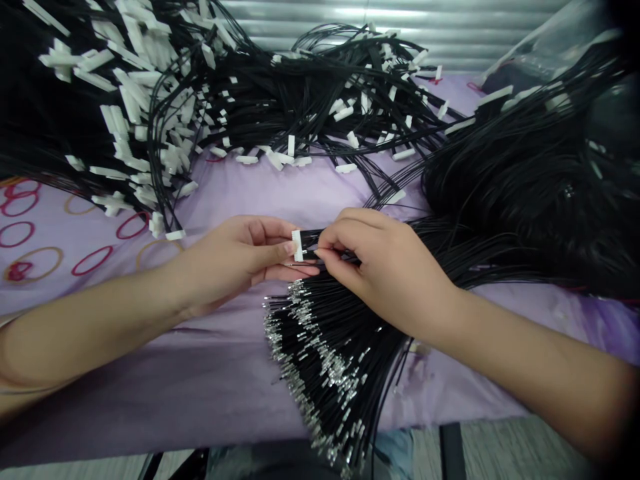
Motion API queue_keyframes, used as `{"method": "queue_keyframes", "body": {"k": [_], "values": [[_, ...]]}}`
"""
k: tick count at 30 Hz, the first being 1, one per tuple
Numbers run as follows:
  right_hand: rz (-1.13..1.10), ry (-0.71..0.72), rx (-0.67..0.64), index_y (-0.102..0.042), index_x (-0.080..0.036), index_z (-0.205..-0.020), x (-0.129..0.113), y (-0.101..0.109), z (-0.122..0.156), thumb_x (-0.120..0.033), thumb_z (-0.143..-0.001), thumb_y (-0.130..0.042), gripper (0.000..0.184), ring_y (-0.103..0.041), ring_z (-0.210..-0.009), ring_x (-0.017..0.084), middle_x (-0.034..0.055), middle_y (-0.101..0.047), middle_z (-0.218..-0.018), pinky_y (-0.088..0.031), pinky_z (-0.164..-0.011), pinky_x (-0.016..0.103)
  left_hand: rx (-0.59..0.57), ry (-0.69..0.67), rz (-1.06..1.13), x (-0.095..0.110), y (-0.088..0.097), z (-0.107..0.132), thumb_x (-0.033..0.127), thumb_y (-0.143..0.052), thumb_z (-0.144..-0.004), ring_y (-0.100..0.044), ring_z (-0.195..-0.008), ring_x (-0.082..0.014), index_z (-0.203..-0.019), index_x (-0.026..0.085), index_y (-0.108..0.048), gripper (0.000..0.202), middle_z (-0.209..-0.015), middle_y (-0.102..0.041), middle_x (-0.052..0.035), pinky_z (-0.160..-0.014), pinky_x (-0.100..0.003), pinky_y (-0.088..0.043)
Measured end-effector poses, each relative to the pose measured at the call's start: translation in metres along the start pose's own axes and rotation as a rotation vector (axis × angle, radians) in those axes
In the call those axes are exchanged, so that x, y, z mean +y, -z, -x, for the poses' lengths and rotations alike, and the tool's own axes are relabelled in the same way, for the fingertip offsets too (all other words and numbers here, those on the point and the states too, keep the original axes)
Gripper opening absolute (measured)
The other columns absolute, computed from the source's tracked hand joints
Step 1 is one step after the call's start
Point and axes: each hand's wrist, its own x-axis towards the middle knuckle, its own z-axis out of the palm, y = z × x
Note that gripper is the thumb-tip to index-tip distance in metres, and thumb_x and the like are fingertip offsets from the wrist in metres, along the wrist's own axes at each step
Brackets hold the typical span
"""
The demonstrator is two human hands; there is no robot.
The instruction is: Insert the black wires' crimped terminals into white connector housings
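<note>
At the middle of the lilac cloth, the left hand (pixel 235 263) pinches a white plastic connector housing (pixel 298 245) between its thumb and curled fingers, with the thumb pad pressed against the housing's side. The right hand (pixel 385 273) is drawn together in a tight pinch, thumb and forefinger closed on the black wires (pixel 310 244) just beside the housing; its fingers hide whatever lies at the wire ends. The housing's long axis runs away from the person, crosswise to the wires, which leave its right face and lead into the right hand. A short grip close to the housing, with the wires kept square to its face, would likely give the steadiest control. Just below the hands, a fan of crimped black wires (pixel 330 360) spreads out, its silver terminals pointing down and left toward the person. Those wires sweep up and right into a dense black wire mass (pixel 520 180). Farther off, a heap of black wires with white connectors (pixel 300 100) lies across the cloth, printed with red and tan rings (pixel 40 227), before a corrugated metal wall (pixel 400 27).
</note>
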Motion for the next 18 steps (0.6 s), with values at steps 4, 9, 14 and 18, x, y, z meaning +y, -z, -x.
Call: {"method": "queue_keyframes", "body": {"k": [4, 9, 14, 18], "values": [[0.009, 0.023, 0.006, -0.062, -0.009, -0.076, -0.0022, -0.0021, -0.0005, -0.013, -0.083, -0.053, 0.012, -0.051, -0.073, 0.012, 0.0043, -0.058, -0.076, -0.039, -0.067, 0.023, 0.008, -0.001, -0.006, -0.0004, -0.0015, 0.0003, 0.009, -0.056, -0.078, -0.069, -0.078, -0.0119, -0.082, 0.011, -0.065, 0.009, -0.084, -0.07, -0.0057, -0.074, -0.017, -0.057], [0.046, 0.007, -0.025, -0.061, -0.008, -0.075, -0.004, -0.0033, -0.001, -0.014, -0.085, -0.049, 0.017, -0.05, -0.074, 0.014, 0.0058, -0.057, -0.075, -0.039, -0.069, 0.026, 0.005, -0.012, 0.012, -0.0026, -0.001, 0.0004, 0.009, -0.058, -0.078, -0.069, -0.077, -0.0119, -0.082, 0.01, -0.065, 0.008, -0.081, -0.071, -0.0053, -0.073, -0.016, -0.057], [0.01, -0.053, -0.055, -0.059, -0.011, -0.079, -0.003, 0.0009, 0.0013, -0.019, -0.085, -0.051, 0.013, -0.05, -0.076, 0.013, 0.0033, -0.055, -0.077, -0.038, -0.068, 0.025, -0.019, -0.009, 0.04, -0.0031, 0.0007, 0.0001, 0.009, -0.058, -0.078, -0.069, -0.075, -0.0101, -0.081, 0.011, -0.064, 0.008, -0.08, -0.07, -0.0035, -0.075, -0.016, -0.057], [0.001, -0.102, -0.053, -0.056, -0.013, -0.076, -0.0033, 0.003, 0.0022, -0.019, -0.084, -0.052, 0.011, -0.048, -0.071, 0.012, 0.0016, -0.053, -0.075, -0.035, -0.064, 0.024, -0.039, -0.023, 0.036, -0.0029, 0.0018, -0.0002, 0.011, -0.059, -0.077, -0.069, -0.077, -0.0102, -0.08, 0.011, -0.065, 0.006, -0.08, -0.07, -0.0027, -0.075, -0.015, -0.056]]}}
